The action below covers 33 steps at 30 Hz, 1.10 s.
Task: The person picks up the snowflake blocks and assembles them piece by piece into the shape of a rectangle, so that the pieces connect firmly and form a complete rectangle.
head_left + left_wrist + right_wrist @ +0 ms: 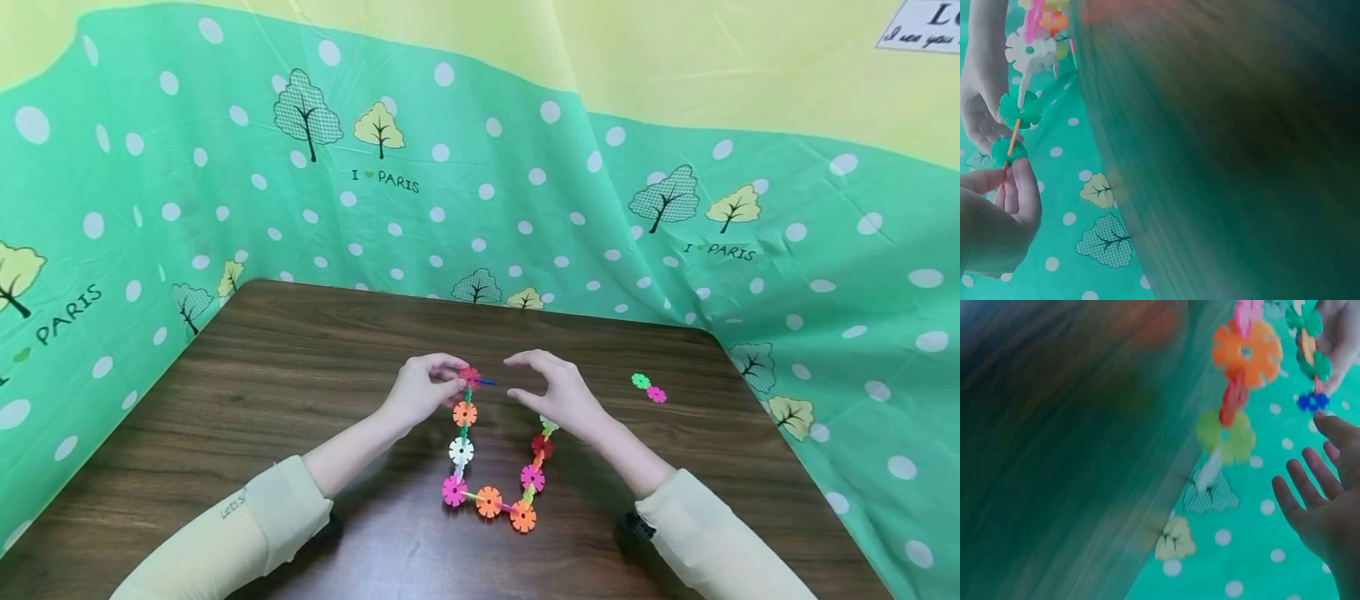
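Observation:
A chain of notched, flower-shaped plastic discs in several colours curves in a U between the hands in the head view. My left hand pinches the red disc near the chain's left end. Edge-on beyond that red disc is a blue disc, seen also as a blue disc in the right wrist view. My right hand is spread, its fingertips apart from the blue disc. A whitish-green disc at the chain's right end lies partly hidden behind this hand.
Two joined discs, one green and one pink, lie to the right on the dark wooden table. A green dotted cloth printed with trees hangs behind and around the table's edges.

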Available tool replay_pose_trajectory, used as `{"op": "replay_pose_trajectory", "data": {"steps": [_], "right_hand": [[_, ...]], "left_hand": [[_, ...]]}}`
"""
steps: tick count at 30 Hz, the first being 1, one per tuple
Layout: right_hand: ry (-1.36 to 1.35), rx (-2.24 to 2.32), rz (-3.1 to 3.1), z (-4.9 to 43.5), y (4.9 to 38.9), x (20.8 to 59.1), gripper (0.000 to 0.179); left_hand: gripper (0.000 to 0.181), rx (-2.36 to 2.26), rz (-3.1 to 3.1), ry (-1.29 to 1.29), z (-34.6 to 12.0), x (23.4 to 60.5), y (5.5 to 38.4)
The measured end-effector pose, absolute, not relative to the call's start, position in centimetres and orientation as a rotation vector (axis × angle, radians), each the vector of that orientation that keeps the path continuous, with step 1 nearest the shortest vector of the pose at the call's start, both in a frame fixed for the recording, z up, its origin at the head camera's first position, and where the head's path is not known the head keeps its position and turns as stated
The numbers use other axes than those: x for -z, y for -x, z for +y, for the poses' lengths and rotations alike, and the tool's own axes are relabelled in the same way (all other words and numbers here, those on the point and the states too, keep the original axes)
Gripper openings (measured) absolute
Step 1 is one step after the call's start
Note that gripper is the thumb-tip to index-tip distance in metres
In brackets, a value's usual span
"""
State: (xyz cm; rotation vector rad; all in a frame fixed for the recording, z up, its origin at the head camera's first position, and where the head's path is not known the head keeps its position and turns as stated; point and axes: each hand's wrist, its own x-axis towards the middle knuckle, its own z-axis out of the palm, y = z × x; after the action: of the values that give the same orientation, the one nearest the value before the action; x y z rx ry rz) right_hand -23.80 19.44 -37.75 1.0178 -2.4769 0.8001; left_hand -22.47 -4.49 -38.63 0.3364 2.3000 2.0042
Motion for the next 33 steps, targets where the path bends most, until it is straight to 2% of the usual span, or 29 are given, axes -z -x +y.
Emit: {"op": "replay_pose_trajectory", "data": {"steps": [12, 23, 33], "right_hand": [[-0.888, -0.643, -2.572, 26.8, 24.6, 36.8, 0.044], [-0.723, -0.568, -2.736, 33.0, 25.6, 37.3, 0.054], [-0.67, -0.521, -2.864, 37.5, 27.0, 39.1, 0.067]], "left_hand": [[0.019, -1.895, 2.341, -0.24, -6.2, 39.0, 22.8], [0.037, -1.832, 2.284, -0.298, -7.4, 40.0, 23.5], [0.039, -1.758, 2.248, -0.378, -8.1, 39.9, 23.5]]}}
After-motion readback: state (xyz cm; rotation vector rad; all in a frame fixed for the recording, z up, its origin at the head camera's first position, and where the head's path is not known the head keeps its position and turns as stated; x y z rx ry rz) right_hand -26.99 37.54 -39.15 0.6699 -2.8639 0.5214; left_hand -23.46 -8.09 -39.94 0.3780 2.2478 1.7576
